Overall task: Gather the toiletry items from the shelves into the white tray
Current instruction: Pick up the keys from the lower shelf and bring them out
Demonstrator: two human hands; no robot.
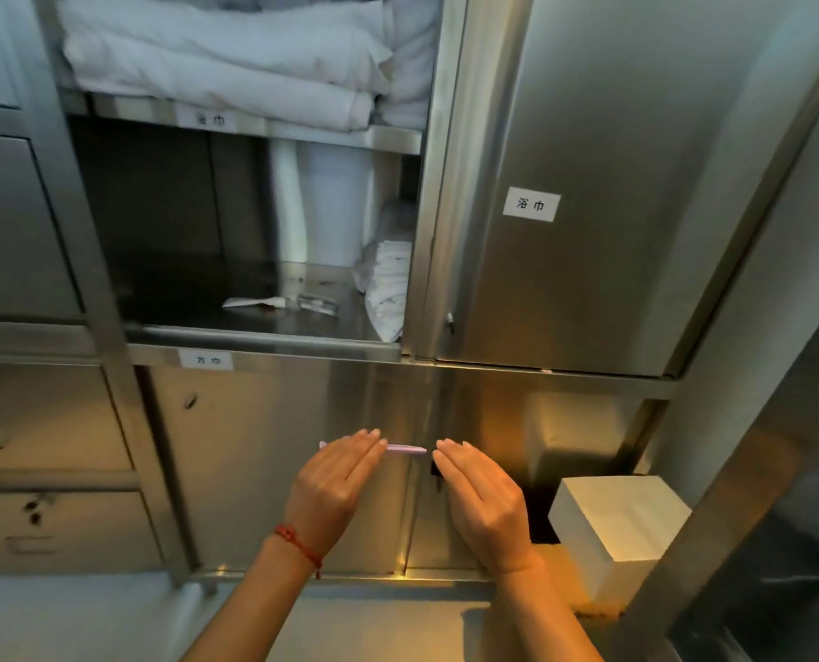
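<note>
A thin pink toiletry stick (406, 449) is held level in front of the lower cabinet door, with both ends showing. My left hand (335, 475), with a red cord on its wrist, pinches it from above around the middle, fingers nearly straight. My right hand (484, 494) hovers palm down, its fingertips right at the stick's right end; I cannot tell if they touch. On the open middle shelf (254, 334) lie a flat white packet (253, 303) and small clear packets (319, 304). A white box-shaped tray (617, 523) stands low at the right.
Folded white towels (226, 54) fill the top shelf. A small stack of white cloths (388, 289) leans at the middle shelf's right end. A steel cabinet door (589, 183) with a label stands open on the right. Steel drawers (44, 422) line the left.
</note>
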